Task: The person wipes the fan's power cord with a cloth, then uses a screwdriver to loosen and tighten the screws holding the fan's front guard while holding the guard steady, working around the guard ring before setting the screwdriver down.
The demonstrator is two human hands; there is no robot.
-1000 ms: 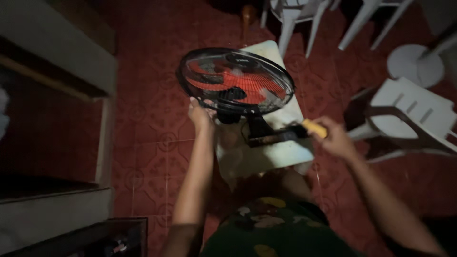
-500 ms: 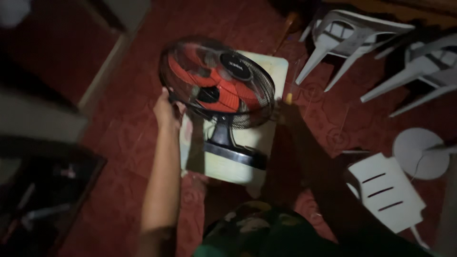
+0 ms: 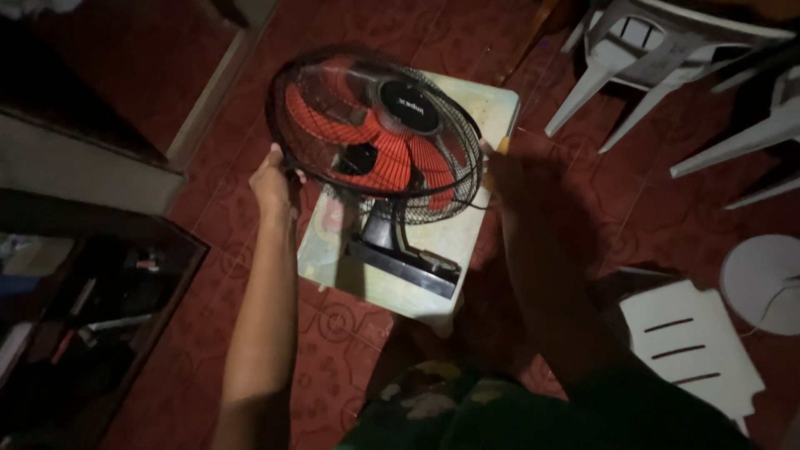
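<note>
A table fan (image 3: 379, 137) with red blades and a black wire grille stands on its black base (image 3: 404, 262) atop a small pale table (image 3: 492, 104). My left hand (image 3: 273, 179) grips the left rim of the grille. In deep shadow, my right hand (image 3: 504, 175) is against the grille's right rim. A bit of a yellow tool handle (image 3: 502, 145) shows at its fingers. The fan head tilts up towards me.
White plastic chairs (image 3: 633, 50) stand at the upper right and another white chair (image 3: 687, 342) at the lower right, beside a round white object (image 3: 762, 271). A dark low shelf (image 3: 100, 317) with clutter sits at the left. The floor is red patterned tile.
My right hand, out to the side with the yellow-handled tool a second ago, has come in to the grille's right rim. My view has shifted closer over the fan.
</note>
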